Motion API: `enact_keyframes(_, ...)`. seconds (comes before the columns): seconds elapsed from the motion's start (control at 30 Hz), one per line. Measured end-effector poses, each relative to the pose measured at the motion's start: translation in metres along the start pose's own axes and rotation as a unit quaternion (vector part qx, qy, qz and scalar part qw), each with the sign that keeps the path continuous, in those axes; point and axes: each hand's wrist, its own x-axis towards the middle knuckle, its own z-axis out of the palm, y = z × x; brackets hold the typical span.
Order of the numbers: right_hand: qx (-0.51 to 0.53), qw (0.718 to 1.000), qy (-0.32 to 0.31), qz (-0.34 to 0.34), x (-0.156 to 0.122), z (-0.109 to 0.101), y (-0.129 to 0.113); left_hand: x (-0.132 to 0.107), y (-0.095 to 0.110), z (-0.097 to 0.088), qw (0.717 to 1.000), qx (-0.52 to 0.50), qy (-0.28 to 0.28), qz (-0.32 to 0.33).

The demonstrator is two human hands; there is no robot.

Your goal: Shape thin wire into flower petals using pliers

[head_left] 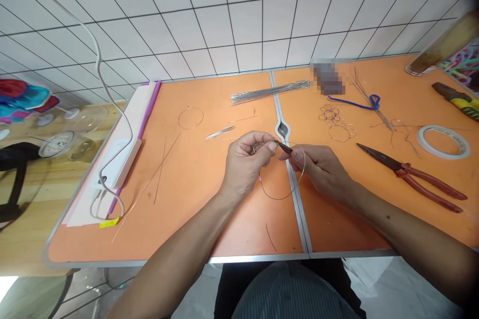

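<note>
Over the middle of the orange table, my left hand [247, 162] pinches a thin wire [280, 198] bent into a loop that hangs below both hands. A small pink spot shows on the loop's left side. My right hand [318, 164] grips small dark-tipped pliers [284, 147], whose jaws point left and meet the wire at my left fingertips. The pliers' handles are hidden in my palm. Beyond my left hand lie a small bundle of short wires [220, 132] and a single bent wire [243, 118].
A long wire bundle [269, 92] lies at the back. On the right are red-handled pliers [407, 174], a tape roll [443, 142], wire loops [339, 124] and a blue twisted wire [352, 103]. A white power strip [119, 164] with a cable and crossed wires [160, 162] lie left.
</note>
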Motion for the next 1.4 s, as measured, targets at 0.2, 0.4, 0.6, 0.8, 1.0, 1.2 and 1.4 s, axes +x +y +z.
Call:
enact_keyframes(0.2, 0.046, 0.998, -0.025, 0.017, 0.004, 0.0, -0.003, 0.003, 0.001, -0.002, 1.0, 0.015, 0.003, -0.009)
enact_keyframes(0.4, 0.02, 0.999, -0.035, 0.01, 0.005, -0.006, -0.001, 0.003, 0.0, -0.002, 1.0, 0.012, 0.006, -0.008)
enact_keyframes(0.6, -0.034, 0.999, -0.019, -0.007, 0.003, -0.006, -0.002, 0.001, -0.001, -0.003, 1.0, 0.022, 0.004, -0.008)
enact_keyframes(0.8, -0.061, 0.998, 0.006, -0.003, 0.0, -0.005, -0.007, 0.0, -0.001, -0.001, 1.0, 0.026, 0.01, -0.013)
enact_keyframes(1.0, -0.087, 0.996, 0.009, 0.015, 0.004, -0.001, -0.003, 0.005, -0.002, -0.002, 1.0, 0.009, 0.023, 0.006)
enact_keyframes(1.2, -0.079, 0.989, 0.094, 0.087, 0.012, -0.003, -0.003, 0.007, 0.004, -0.006, 0.997, 0.055, 0.039, 0.034)
enact_keyframes(1.4, 0.122, 0.983, 0.114, 0.075, 0.01, -0.008, -0.013, 0.001, 0.002, -0.003, 0.991, 0.11, 0.003, 0.081)
